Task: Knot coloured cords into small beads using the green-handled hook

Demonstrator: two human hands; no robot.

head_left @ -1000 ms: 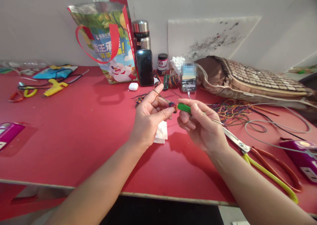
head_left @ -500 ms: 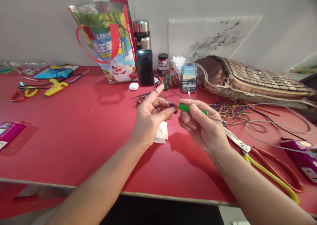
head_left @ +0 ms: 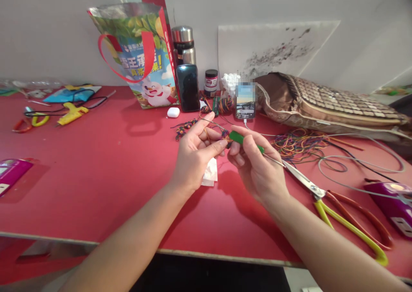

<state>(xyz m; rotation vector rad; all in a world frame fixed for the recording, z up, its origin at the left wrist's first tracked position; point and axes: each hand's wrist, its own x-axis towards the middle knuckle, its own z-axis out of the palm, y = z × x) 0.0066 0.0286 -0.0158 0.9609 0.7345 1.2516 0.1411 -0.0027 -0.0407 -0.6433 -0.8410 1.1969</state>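
Between thumb and fingers, my left hand [head_left: 197,152] pinches a small multicoloured crochet piece [head_left: 226,135]. A strand of yarn [head_left: 214,125] runs from it over the raised left index finger. My right hand [head_left: 257,161] grips a crochet hook with a green handle [head_left: 238,138]; its metal shaft sticks out behind, past the palm. The hook's working end meets the crochet piece, and the fingers hide its tip. Behind the left hand lies a braided multicoloured cord [head_left: 184,130]. White paper [head_left: 210,172] rests on the table below the hands.
Large scissors [head_left: 318,192] lie right of my right hand, near a tangle of yarn [head_left: 298,144]. Behind stand a dark phone [head_left: 188,88], a lit phone [head_left: 245,103], a printed bag [head_left: 144,60] and a beaded cushion [head_left: 337,99]. A yellow glue gun [head_left: 72,114] lies left.
My right hand has shifted slightly left and down with the crochet hook, whose handle now tilts more steeply. My left hand keeps its pinch on the crochet piece.
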